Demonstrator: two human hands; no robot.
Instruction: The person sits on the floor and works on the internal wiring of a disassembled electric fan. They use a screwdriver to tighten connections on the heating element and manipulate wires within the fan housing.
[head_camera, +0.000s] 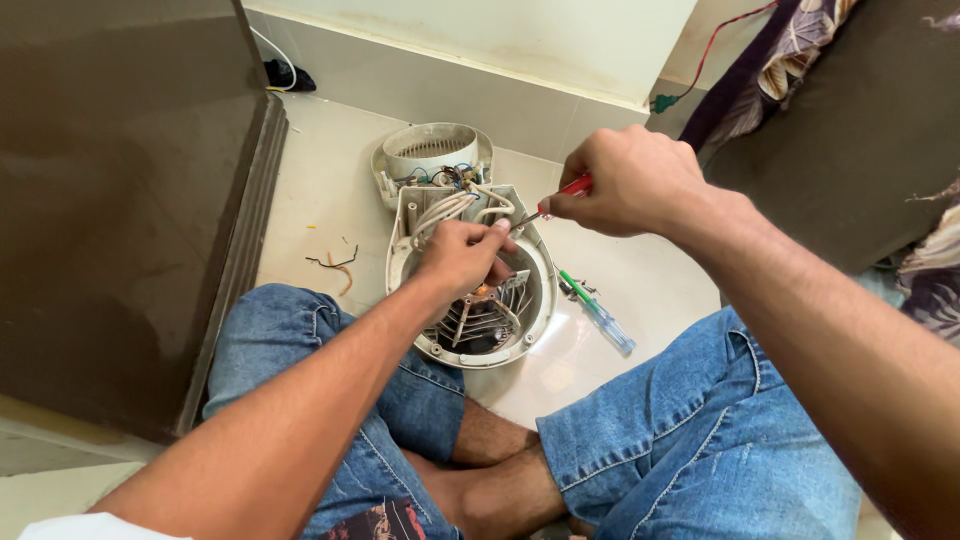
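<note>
An opened white fan-heater housing (538, 310) lies on the floor between my knees, its metal coil grille and white wires showing inside. My left hand (462, 256) rests over the middle of the housing, fingers closed on a small part I cannot make out. My right hand (628, 182) grips a red-handled screwdriver (562, 194), whose metal tip points down-left and meets my left fingertips. Behind the housing sits its detached round white cover (432, 150), with coloured wires running between the two.
A clear-handled tester screwdriver with a green end (598, 313) lies on the floor to the right, beside a few small screws (577, 291). Wire scraps (335, 263) lie at the left. A dark brown cabinet (120, 200) stands left; a dark panel and patterned cloth (850, 120) stand right.
</note>
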